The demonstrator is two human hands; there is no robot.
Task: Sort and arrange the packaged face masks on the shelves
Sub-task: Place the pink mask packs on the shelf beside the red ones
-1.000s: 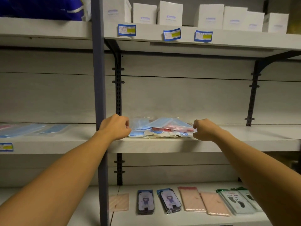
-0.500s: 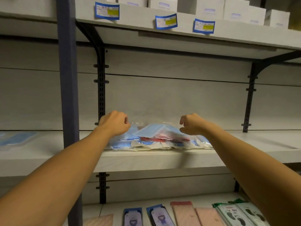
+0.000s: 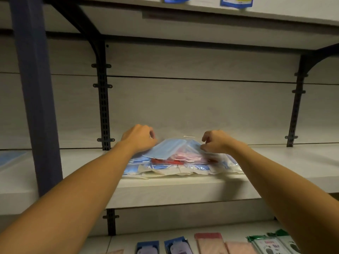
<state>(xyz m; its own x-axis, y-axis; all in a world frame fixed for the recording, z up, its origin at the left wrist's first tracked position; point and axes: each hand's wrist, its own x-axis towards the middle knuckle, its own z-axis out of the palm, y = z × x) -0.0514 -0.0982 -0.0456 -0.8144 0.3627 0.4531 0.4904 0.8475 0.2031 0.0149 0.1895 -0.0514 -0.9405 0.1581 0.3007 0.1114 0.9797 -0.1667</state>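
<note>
A loose pile of packaged face masks [image 3: 181, 165] lies on the middle shelf [image 3: 165, 191], blue, pink and red ones in clear bags. On top sits a clear pack with a blue mask [image 3: 170, 148], its far end raised. My left hand [image 3: 140, 137] has curled fingers at the pack's left end. My right hand [image 3: 217, 141] pinches the pack's right edge. The fingertips of both hands are partly hidden behind the hands.
A blue upright post [image 3: 34, 92] stands at the left, with black brackets [image 3: 103, 99] on the back wall. More blue mask packs [image 3: 11, 158] lie far left. The lower shelf holds flat packets [image 3: 209, 242]. Price labels [image 3: 236, 1] hang from the shelf above.
The view has closed in on the middle shelf. Both hands have moved inward from the sides of the pile to the top blue pack, whose far end has risen.
</note>
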